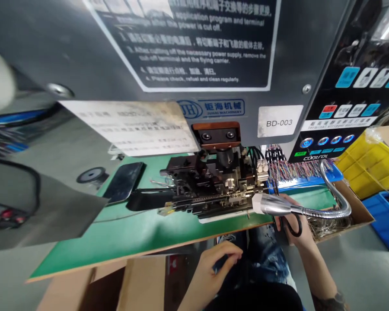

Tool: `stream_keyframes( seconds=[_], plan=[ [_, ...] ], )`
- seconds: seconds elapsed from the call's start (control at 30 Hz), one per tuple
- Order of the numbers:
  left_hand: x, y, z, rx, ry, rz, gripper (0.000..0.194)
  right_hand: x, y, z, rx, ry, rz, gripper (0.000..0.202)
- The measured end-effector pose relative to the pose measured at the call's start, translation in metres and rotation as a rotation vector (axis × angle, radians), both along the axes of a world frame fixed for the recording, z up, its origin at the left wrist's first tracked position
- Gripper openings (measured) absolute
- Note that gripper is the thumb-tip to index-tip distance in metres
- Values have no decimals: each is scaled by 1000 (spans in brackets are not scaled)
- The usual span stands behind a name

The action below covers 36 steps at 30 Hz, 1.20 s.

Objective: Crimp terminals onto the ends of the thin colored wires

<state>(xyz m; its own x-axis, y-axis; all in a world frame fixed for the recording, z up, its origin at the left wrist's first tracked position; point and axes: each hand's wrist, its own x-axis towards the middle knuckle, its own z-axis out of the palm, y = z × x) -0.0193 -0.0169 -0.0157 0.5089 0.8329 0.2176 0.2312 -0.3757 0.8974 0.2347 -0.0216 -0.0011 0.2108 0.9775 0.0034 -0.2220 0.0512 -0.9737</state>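
One cable, lower right, looks light, bendy
We'd grip mid-length; left hand presses fingertips together; right hand, we cannot tell.

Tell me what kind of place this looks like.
Probably a factory workshop for wiring: there's a labelled terminal machine, a blue tray full of thin coloured wires, and a yellow crate.
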Motion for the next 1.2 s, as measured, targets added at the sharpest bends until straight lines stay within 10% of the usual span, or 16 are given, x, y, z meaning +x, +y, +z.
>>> stream_keyframes(
  seconds=[0.27,0.5,0.83,1.2],
  plan=[
    [-15,4,-2,64,13,82,21,13,-21,-6,-69,-130,-68,35],
    [-64,30,-15,198,124,433,20,56,-67,-19,43,-837,-119,17],
    [-93,104,-29,364,566,726,13,101,-33,-27,164,-1248,25,35],
    [-111,129,-43,366,693,784,10,205,-64,-42,104,-1474,-401,39]
  ],
)
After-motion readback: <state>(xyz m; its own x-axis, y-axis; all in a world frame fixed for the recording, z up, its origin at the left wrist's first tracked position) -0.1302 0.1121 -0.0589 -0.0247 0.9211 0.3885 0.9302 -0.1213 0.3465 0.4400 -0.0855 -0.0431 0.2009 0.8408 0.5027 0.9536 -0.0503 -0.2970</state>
